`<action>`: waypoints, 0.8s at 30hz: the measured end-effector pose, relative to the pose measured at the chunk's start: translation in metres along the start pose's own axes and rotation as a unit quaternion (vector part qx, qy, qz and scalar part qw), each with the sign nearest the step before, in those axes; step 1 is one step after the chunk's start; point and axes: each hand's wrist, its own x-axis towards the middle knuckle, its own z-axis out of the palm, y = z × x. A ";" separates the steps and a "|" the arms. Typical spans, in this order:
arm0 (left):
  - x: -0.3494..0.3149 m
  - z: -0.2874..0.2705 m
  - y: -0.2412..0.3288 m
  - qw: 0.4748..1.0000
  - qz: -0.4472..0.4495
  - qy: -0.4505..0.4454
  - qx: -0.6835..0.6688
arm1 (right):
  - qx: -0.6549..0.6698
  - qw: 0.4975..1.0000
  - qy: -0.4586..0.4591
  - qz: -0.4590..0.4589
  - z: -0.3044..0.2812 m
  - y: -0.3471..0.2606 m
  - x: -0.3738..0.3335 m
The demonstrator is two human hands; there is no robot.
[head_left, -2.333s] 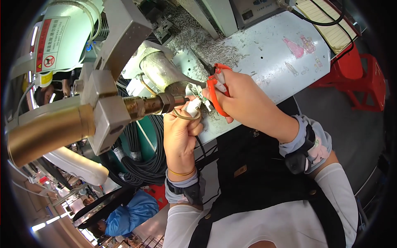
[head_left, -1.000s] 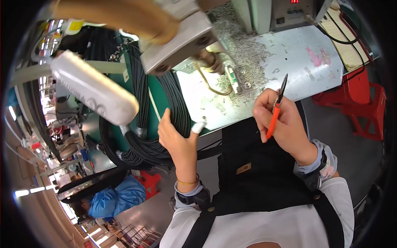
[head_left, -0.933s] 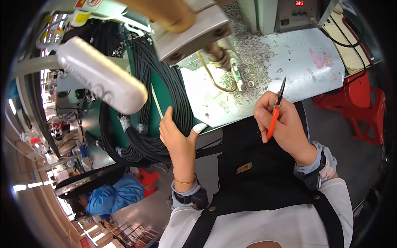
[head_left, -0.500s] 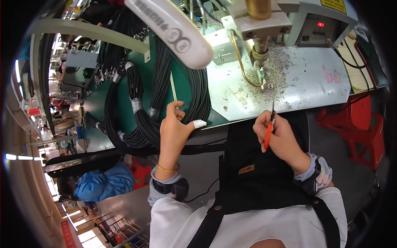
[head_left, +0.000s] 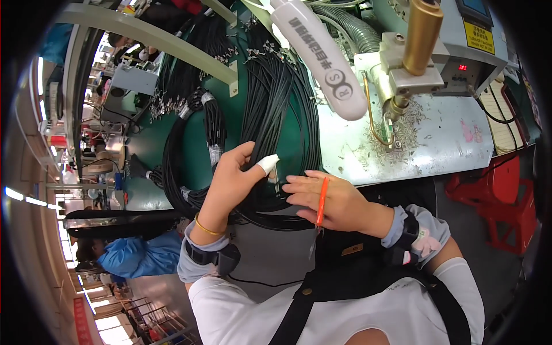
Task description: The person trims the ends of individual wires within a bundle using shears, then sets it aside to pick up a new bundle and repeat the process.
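Note:
My left hand [head_left: 230, 175], with a white cover on the thumb, is closed round part of a thick bundle of black cables [head_left: 265, 118]. The cables lie on the green mat, with small metal ends at the far side and a curve toward me. Just right of it, my right hand [head_left: 342, 202] has its fingers stretched toward the bundle's near part. An orange-handled tool [head_left: 322, 201] lies across these fingers, held in the hand, its thin metal tip pointing toward me. Its exact kind does not show.
More tied black cable coils [head_left: 175, 155] lie to the left. At the right stands a press machine [head_left: 422, 52] on a metal plate [head_left: 443, 155] strewn with small metal bits. A white lamp [head_left: 322, 63] hangs over the bench. Red stools [head_left: 500, 195] stand lower right; a person in blue [head_left: 141, 257] is at left.
My right hand has moved left from the metal plate's edge to the cables, and the tool has turned tip toward me. My left hand has closed on the cables. The view has shifted left.

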 end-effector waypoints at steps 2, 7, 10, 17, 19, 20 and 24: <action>-0.001 0.000 0.001 0.977 0.097 0.051 0.184 | -0.040 0.999 -0.005 -0.034 0.006 0.005 0.004; 0.008 -0.011 -0.004 0.978 0.057 -0.032 -0.196 | -0.037 0.997 0.051 -0.035 0.014 0.004 0.009; 0.007 -0.018 0.003 0.940 -0.006 -0.170 -0.295 | -0.097 0.993 0.066 -0.010 0.025 -0.005 0.029; -0.043 -0.108 0.000 0.848 0.258 -0.074 -0.457 | -0.082 0.985 -0.039 0.145 0.054 0.027 0.014; -0.062 -0.142 0.005 0.821 0.288 0.005 -0.492 | -0.080 0.987 -0.029 0.138 0.053 0.027 0.013; -0.081 -0.162 0.012 0.823 0.292 0.019 -0.487 | -0.067 0.987 -0.041 0.144 0.052 0.023 0.018; -0.104 -0.239 0.013 0.836 0.286 0.085 -0.460 | -0.058 0.981 -0.064 0.175 0.051 0.028 0.023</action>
